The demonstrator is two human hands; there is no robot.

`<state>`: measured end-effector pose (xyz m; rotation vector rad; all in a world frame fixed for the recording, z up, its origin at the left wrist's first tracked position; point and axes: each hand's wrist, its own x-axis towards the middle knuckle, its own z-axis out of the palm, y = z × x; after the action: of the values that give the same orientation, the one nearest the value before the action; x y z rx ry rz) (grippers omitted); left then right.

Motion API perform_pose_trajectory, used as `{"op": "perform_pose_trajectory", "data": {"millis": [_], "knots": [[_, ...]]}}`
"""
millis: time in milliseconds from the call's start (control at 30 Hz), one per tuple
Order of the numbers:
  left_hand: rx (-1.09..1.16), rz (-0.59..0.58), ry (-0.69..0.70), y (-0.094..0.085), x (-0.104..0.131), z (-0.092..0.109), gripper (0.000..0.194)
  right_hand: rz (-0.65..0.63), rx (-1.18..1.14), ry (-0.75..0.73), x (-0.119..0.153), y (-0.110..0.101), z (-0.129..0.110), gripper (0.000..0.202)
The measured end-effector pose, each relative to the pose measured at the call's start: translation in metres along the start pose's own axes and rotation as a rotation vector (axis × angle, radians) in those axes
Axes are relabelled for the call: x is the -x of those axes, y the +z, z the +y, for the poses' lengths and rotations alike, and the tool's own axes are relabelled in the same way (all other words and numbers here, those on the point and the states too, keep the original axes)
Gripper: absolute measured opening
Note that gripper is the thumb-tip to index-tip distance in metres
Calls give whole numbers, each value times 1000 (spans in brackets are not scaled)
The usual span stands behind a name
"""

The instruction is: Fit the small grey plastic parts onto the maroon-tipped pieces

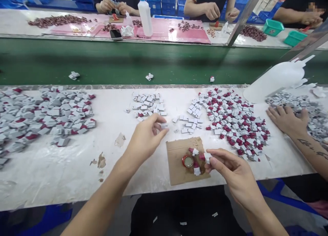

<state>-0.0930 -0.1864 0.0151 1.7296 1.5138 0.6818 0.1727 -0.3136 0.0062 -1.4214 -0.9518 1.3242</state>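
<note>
My left hand point(147, 137) is over the white table, thumb and forefinger closed about a small grey piece point(164, 125), mostly hidden by the fingers. My right hand point(234, 171) pinches a small white-and-magenta plastic part point(207, 157) above the right edge of a cardboard sheet point(176, 174). On that cardboard lies a red bottle cap point(188, 161) with a shiny inside. Beside the cap are two more white-and-magenta parts, one at the back point(195, 151) and one nearer me point(196, 170). Loose light-grey pieces point(191, 124) are spread just beyond the cardboard.
A large pile of grey-and-magenta parts point(51, 109) covers the left; another pile point(235, 123) is at right. A co-worker's hand point(288, 121) rests by grey pieces near a white bottle point(276, 80). Beyond the green belt point(115, 61), people work at another table.
</note>
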Motion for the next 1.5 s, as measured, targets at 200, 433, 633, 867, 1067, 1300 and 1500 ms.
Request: {"op": "perform_pose_trajectory", "data": {"millis": [200,433,633,867,1067,1300,1500], "knots": [[15,79,-78,26,49,-19,13,-1,154,-69,24,6,15,16],[-170,156,59,28,65,-25,16,-27,405,-242,19,11,23,13],[-205,71,92,20,76,-38,16,-34,413,-298,16,15,23,11],[-227,22,78,23,70,-30,12,-45,434,-280,15,12,23,10],[-15,-8,24,29,60,-11,12,-38,440,-261,13,15,16,10],[542,-178,-169,37,52,10,16,64,145,-50,4,11,12,13],[933,-271,-168,45,39,32,23,58,-427,69,-27,20,-5,15]]}}
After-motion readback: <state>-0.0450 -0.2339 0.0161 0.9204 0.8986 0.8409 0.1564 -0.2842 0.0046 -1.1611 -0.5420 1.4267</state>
